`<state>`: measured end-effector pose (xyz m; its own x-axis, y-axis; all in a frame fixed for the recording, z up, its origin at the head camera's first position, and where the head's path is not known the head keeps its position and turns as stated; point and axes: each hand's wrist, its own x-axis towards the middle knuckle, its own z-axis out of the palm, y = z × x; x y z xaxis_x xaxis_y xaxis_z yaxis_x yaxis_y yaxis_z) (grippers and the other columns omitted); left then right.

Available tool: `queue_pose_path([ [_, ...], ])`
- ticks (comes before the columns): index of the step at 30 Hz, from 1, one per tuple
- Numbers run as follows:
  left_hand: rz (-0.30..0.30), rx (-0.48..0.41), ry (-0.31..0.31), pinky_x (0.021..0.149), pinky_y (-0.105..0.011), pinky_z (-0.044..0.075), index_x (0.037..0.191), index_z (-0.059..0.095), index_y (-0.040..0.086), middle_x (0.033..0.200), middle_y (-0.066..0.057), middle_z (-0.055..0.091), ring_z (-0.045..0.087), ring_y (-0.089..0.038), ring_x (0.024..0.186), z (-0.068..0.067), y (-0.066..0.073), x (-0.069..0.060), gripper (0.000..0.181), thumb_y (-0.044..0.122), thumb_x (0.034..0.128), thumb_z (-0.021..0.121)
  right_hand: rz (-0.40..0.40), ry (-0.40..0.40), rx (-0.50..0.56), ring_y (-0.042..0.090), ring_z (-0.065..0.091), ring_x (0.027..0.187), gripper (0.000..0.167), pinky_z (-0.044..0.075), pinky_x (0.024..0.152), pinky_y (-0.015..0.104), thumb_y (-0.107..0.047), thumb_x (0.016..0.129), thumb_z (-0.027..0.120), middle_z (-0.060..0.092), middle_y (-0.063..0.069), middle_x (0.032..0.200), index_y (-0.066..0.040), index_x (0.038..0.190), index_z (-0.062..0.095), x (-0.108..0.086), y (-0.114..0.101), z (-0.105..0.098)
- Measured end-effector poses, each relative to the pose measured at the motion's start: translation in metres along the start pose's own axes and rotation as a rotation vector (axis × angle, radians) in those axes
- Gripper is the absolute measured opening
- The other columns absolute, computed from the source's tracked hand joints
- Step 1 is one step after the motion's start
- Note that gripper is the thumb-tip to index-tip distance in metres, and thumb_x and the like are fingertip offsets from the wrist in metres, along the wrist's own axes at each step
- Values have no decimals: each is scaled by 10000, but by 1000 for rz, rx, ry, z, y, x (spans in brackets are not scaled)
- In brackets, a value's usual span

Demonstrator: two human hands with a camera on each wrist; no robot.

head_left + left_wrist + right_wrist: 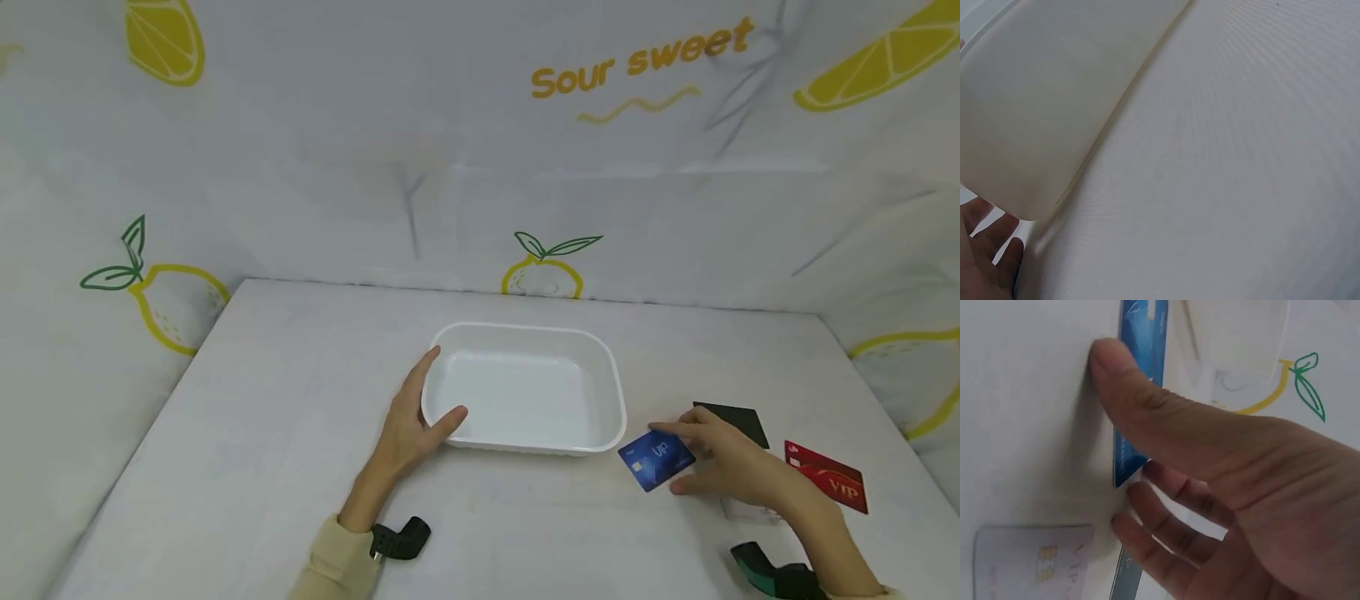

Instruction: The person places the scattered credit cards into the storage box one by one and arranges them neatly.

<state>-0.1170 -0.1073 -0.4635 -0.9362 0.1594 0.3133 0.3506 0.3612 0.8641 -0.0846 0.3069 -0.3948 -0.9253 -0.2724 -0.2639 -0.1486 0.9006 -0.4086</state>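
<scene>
In the head view, my left hand (407,425) lies around the white tray's (525,451) left end, thumb over the near rim, other fingers extended outside. The left wrist view shows spread fingers beside a corner of the tray (1054,94). My right hand (723,458) holds the blue VIP card (654,461) by its edges, right of the tray, index finger at the upper edge and thumb at the lower right one. In the right wrist view, the thumb of my right hand (1179,462) covers part of the blue card (1144,331); its contact is partly hidden.
A black card (738,419) lies behind my right hand and a red VIP card (828,477) to its right. A pale VIP card (1035,562) lies partly under the right hand. Lemon-printed cloth (465,167) rises beyond the table's far edge.
</scene>
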Motion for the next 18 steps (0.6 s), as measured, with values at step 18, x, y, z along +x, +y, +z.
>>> queue_pose_path([
  [18,14,24,16,1199,-626,328,1596,335,121,1610,-185,416,397,-383,1498,0,0,0,890,480,864,692,-139,-25,39,203,581,1014,595,613,887,439,-298,720,918,625,85,1174,-149,1215,625,9,19,-1],
])
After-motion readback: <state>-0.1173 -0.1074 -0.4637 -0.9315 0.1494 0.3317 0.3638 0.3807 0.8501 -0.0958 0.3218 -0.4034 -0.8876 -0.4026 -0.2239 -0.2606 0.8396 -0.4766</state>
